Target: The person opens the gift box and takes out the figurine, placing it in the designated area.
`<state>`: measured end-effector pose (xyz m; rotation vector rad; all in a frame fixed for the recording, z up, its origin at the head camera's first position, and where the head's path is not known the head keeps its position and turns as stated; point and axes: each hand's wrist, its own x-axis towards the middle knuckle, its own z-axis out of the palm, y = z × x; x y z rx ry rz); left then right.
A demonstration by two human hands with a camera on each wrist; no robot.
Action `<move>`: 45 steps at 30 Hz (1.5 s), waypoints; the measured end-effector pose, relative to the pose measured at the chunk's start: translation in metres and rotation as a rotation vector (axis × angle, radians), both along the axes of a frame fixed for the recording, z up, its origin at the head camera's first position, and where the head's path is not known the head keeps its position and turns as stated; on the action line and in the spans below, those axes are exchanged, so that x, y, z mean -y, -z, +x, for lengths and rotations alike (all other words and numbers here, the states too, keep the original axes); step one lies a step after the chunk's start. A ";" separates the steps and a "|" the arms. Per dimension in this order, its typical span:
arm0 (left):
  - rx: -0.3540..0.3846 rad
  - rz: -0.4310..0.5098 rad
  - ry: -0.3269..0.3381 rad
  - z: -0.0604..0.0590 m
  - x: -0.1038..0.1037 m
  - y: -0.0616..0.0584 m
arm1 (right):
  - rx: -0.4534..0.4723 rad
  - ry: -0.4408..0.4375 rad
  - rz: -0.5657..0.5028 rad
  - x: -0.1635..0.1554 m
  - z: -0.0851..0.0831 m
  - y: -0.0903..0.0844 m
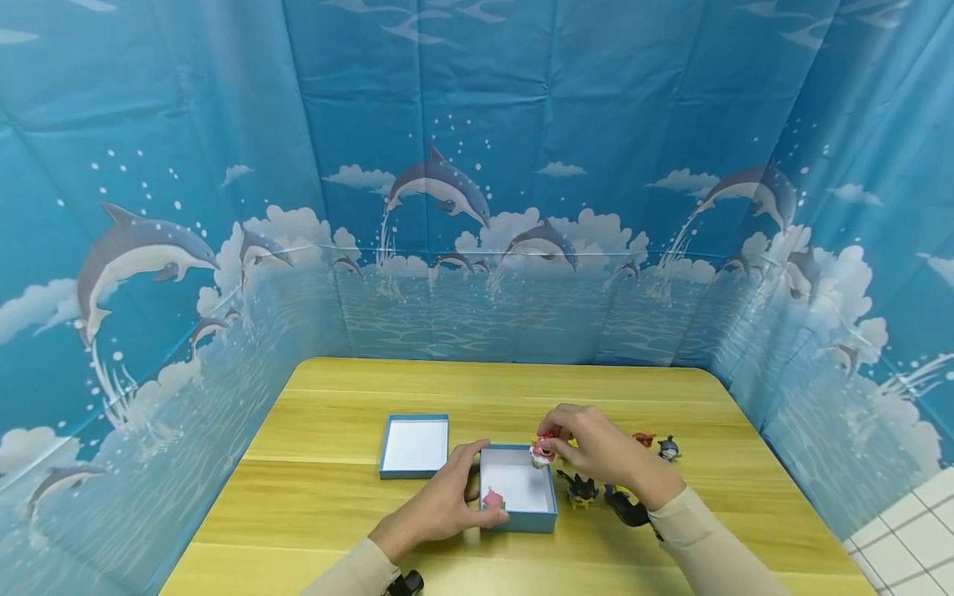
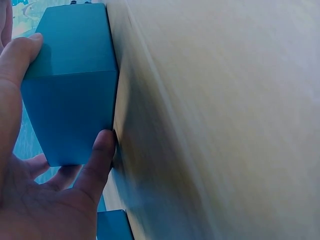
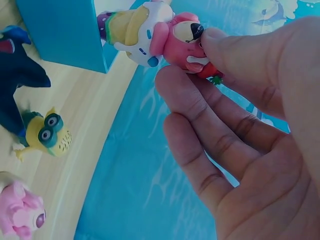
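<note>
One pink toy [image 1: 493, 498] already lay inside the blue box [image 1: 547, 518] on the worktop [image 1: 328, 430], while several figures [image 1: 581, 490] waited just right of the box. The right hand [image 1: 596, 447] pinched a pink-and-white figure [image 1: 542, 451] between thumb and fingertips, above the box's far right corner. The left hand [image 1: 443, 505] gripped the box's near left corner, fingers curled around it. The lid [image 1: 414, 447] lay left of the box.

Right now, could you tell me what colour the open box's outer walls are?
Teal blue; the box shows best in the left wrist view.
</note>
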<state>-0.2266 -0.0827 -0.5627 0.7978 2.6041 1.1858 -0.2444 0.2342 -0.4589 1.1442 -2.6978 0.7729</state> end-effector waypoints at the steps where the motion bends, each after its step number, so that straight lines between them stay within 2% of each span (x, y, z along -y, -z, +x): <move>1: 0.001 0.000 -0.002 0.000 0.000 0.000 | -0.007 -0.001 0.001 -0.001 0.000 0.000; 11: 0.034 0.026 -0.003 0.004 0.000 -0.002 | 0.000 0.014 0.013 -0.008 0.002 -0.004; 19: 0.020 0.015 0.001 0.001 0.000 0.002 | 0.001 0.032 0.002 -0.015 0.005 -0.011; 33: 0.012 0.005 0.001 -0.001 0.002 0.000 | -0.026 0.072 -0.036 -0.038 0.010 -0.015; 45: 0.018 -0.003 0.002 0.000 0.000 0.000 | -0.042 0.161 -0.013 -0.063 0.014 -0.015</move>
